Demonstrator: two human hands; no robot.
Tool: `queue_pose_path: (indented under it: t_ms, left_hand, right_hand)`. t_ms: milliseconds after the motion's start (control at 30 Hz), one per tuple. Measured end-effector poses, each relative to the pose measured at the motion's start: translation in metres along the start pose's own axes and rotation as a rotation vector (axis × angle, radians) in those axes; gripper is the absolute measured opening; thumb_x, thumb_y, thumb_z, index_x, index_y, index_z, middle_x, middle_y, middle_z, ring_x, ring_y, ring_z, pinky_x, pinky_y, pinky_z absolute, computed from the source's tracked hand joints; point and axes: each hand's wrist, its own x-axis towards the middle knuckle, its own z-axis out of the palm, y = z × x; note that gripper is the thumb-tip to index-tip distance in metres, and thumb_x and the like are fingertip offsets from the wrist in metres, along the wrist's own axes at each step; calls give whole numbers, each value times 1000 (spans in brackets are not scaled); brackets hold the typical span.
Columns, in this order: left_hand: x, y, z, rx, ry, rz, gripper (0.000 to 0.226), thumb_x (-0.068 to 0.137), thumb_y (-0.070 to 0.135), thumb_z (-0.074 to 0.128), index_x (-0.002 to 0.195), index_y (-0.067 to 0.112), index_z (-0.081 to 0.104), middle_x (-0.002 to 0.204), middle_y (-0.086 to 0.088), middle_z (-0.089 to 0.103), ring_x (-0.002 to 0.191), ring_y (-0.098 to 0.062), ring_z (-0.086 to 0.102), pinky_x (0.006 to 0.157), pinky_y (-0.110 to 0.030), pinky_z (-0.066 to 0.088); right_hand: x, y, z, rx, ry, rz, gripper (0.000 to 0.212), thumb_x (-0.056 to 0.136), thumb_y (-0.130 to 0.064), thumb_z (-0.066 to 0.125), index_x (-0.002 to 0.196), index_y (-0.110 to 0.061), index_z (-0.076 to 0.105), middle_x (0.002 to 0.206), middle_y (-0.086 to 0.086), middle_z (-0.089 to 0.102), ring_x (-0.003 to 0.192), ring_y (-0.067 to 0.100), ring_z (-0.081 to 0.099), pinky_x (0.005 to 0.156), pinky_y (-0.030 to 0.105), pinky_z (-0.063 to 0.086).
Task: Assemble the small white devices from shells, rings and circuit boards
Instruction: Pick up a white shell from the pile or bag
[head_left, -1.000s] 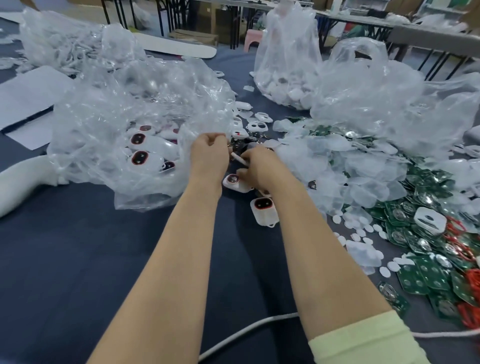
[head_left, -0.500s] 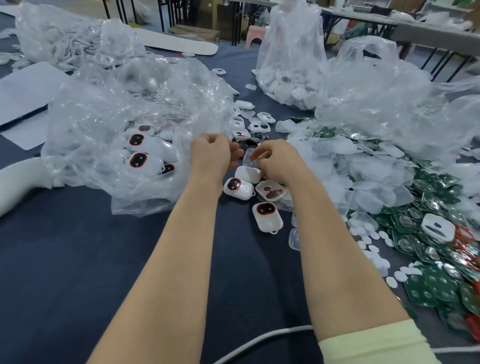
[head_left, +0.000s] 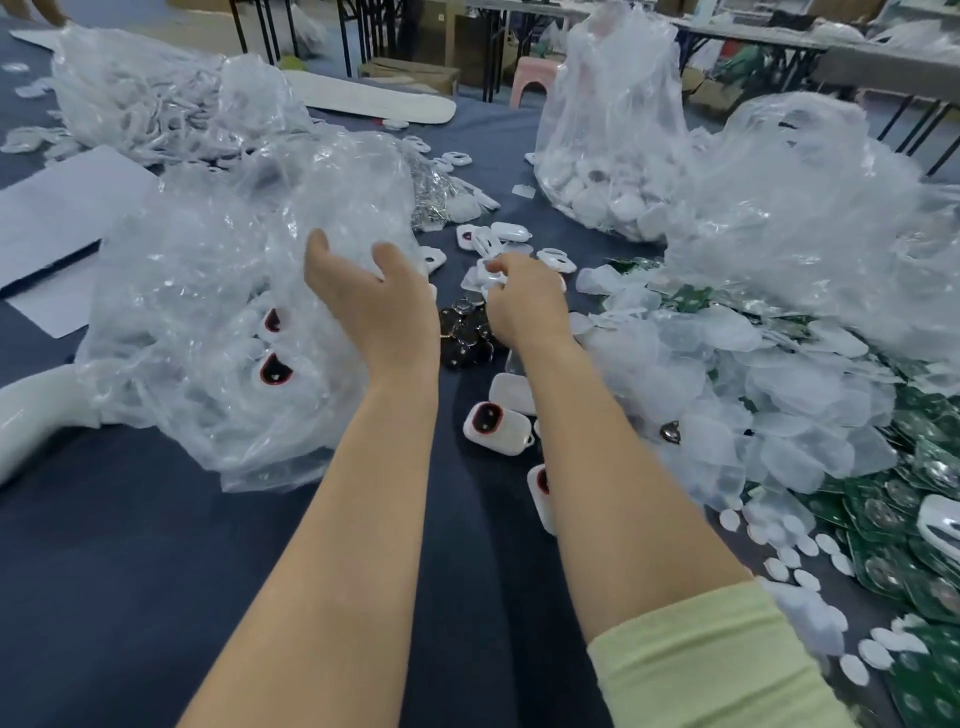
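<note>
While left hand hangs spread — right hand pinches glossy rounded white shell.

Pink stool on grey floor beyond the dark-blue desk. Left of stool, cardboard boxes under black-legged tables. Right of stool, long grey tables.

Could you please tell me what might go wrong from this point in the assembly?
1. The right hand reaches among loose white shells; its forearm passes right beside a finished device, which it could knock aside.
2. The open left hand is raised by the clear bag of finished devices; a snag could spill them.
3. Translucent pads overlap the circuit boards, so parts may mix.
</note>
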Motion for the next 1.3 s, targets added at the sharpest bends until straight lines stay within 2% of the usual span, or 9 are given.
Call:
queue_pose_path:
  t_ms: [200,333,467,533,700,767,900,1100,1300]
  left_hand:
    - [8,11,13,-82,43,56,37,95,7,43,132,9,41,125,-4,44,92,-6,56,82,-20,47]
    - [12,6,29,-53,-198,-64,18,94,8,42,86,14,56,74,-2,65,52,-9,61,51,-24,46]
    - [12,-3,35,75,-323,-205,20,93,16,48,101,8,64,101,-9,69,98,-27,66,90,-42,54]
    - [14,-2,32,66,-277,-245,27,92,17,48,113,7,61,114,-12,66,106,-34,61,94,-44,49]
    - [12,0,30,12,-297,-238,21,93,17,48,111,11,59,112,-8,64,76,-15,54,73,-35,50]
    - [7,0,31,2,-310,-227,12,94,18,48,101,18,57,100,1,60,74,-9,51,65,-22,42]
    - [1,5,26,-11,-325,-218,15,94,16,48,83,25,53,85,6,56,70,-10,50,59,-20,39]
    - [-7,7,18,-22,-318,-223,12,94,15,48,99,15,58,81,5,55,67,-9,48,55,-19,38]
    - [-10,0,12,-31,-285,-264,23,94,14,48,113,9,59,90,1,55,71,-7,48,60,-19,38]
  right_hand:
    - [25,-11,19,-130,-124,9,47,92,-14,41,136,-29,49,143,7,43,133,29,36,108,46,33]
    - [30,-10,27,-198,-164,84,41,92,-23,43,131,-27,52,144,3,37,135,27,32,110,49,23]
    - [33,-7,26,-239,-84,118,39,92,-22,45,130,-20,53,137,6,43,128,29,42,105,44,33]
    - [34,-5,24,-243,-27,154,39,91,-23,47,130,-17,53,137,7,44,127,30,43,104,43,33]
    - [31,-1,20,-188,15,243,55,88,-30,59,134,-10,36,140,12,43,131,33,37,104,46,30]
    - [29,-1,16,-180,-29,264,60,87,-32,61,136,-11,34,142,13,41,133,34,34,106,47,28]
    - [22,0,5,-272,-160,283,58,84,-32,63,134,-14,40,143,13,40,134,32,32,108,47,27]
    - [0,4,4,-219,49,143,40,86,-21,52,125,-13,46,124,10,59,123,30,44,100,45,29]
    - [-4,10,4,-262,-66,137,41,90,-25,52,131,-19,49,138,11,41,126,31,42,102,44,32]
